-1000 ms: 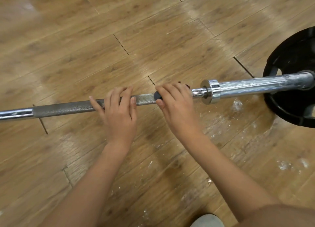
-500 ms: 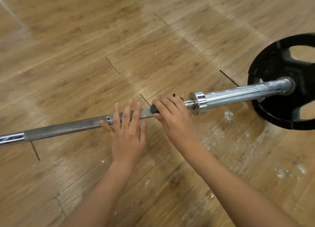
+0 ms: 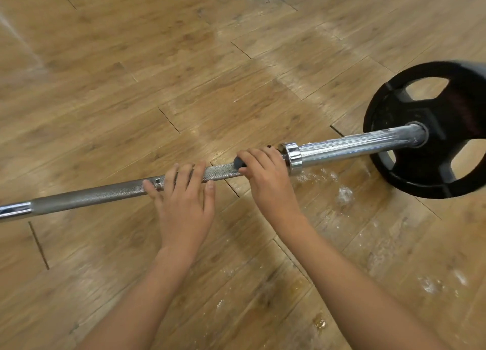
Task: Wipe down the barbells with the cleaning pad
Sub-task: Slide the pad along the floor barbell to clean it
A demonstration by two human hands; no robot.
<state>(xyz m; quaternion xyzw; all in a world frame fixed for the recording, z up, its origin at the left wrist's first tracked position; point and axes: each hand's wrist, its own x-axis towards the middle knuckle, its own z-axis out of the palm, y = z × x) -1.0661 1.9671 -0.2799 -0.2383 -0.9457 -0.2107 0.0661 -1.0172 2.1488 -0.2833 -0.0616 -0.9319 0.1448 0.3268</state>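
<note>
Head view, left to right: the barbell [image 3: 105, 194] lies across the wooden floor [image 3: 184, 73], its smooth chrome stretch running in from the left edge of the picture and giving way to grey knurling. The left hand [image 3: 184, 207] rests on that knurled part with fingers straight and spread across the shaft, steadying it rather than gripping; a second ago those fingers were draped more closely over the bar. Just to its right, the right hand [image 3: 268, 181] is curled round the dark cleaning pad [image 3: 238, 162], clamping it on the shaft, with only the pad's left end showing past the fingers. This hand has slid rightward, so it now sits hard against the chrome collar [image 3: 292, 156], where a short bare gap showed before. That suggests the stroke along the knurl has reached its end stop. Beyond the collar, the streaked sleeve [image 3: 355, 145] runs into the black weight plate [image 3: 389, 112] and looks not yet wiped. White flecks [image 3: 344, 193] dot the floor below it. The next pass likely needs the pad lifted over the collar, or drawn back left.
</note>
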